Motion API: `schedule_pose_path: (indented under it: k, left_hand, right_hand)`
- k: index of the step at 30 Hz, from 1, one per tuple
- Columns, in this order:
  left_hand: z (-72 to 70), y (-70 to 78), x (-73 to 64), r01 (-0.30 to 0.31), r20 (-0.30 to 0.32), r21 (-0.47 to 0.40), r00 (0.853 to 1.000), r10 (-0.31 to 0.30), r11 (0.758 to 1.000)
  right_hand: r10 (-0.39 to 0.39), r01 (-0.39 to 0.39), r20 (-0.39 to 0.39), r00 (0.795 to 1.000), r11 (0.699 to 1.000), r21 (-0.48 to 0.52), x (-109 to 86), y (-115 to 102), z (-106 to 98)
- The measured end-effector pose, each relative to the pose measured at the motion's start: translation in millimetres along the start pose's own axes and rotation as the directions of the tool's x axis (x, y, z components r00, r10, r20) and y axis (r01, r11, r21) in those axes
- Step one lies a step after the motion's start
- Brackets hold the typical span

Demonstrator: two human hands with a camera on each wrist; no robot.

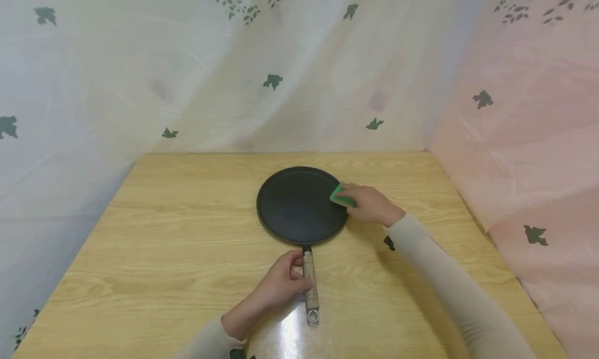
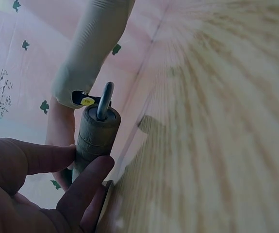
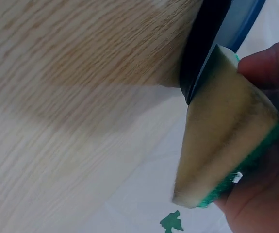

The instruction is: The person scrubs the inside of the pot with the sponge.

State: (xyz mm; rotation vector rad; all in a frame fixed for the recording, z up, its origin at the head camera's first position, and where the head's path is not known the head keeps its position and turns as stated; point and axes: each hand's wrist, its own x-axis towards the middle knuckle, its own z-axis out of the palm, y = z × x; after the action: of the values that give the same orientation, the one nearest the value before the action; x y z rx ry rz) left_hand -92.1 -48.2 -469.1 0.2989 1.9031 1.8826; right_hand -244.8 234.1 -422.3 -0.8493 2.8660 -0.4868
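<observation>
A round, flat black frying pan (image 1: 299, 205) lies mid-table with its wooden handle (image 1: 310, 282) pointing toward me. My left hand (image 1: 284, 280) pinches that handle between thumb and fingers; the left wrist view shows the handle's end with its metal hanging ring (image 2: 105, 101). In my right hand (image 1: 372, 204) is a sponge (image 3: 226, 131), yellowish with a green scouring side. The sponge touches the pan's right rim, its yellow side against the edge in the right wrist view. Part of the sponge is hidden under the fingers in the head view.
The pan rests on a light wood-grain table (image 1: 178, 234). A pale curtain (image 1: 224, 78) with green bird and leaf prints hangs behind it, and a pinkish one (image 1: 529, 156) along the right side.
</observation>
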Motion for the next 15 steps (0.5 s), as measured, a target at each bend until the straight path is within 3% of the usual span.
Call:
schedule_pose_path:
  k: [8, 15]
  left_hand:
    - [1.2, 0.3, 0.0, -0.003, -0.013, 0.034, 1.0, 0.003, 0.999]
    - [1.8, -1.4, 0.0, -0.016, -0.016, 0.07, 1.0, 0.017, 0.997]
  right_hand:
    - [0.014, -0.008, 0.044, 0.999, 0.99, -0.141, 0.8, -2.2, 2.3]
    - [0.007, 0.0, 0.052, 0.999, 0.989, -0.146, -3.2, -7.1, 3.9]
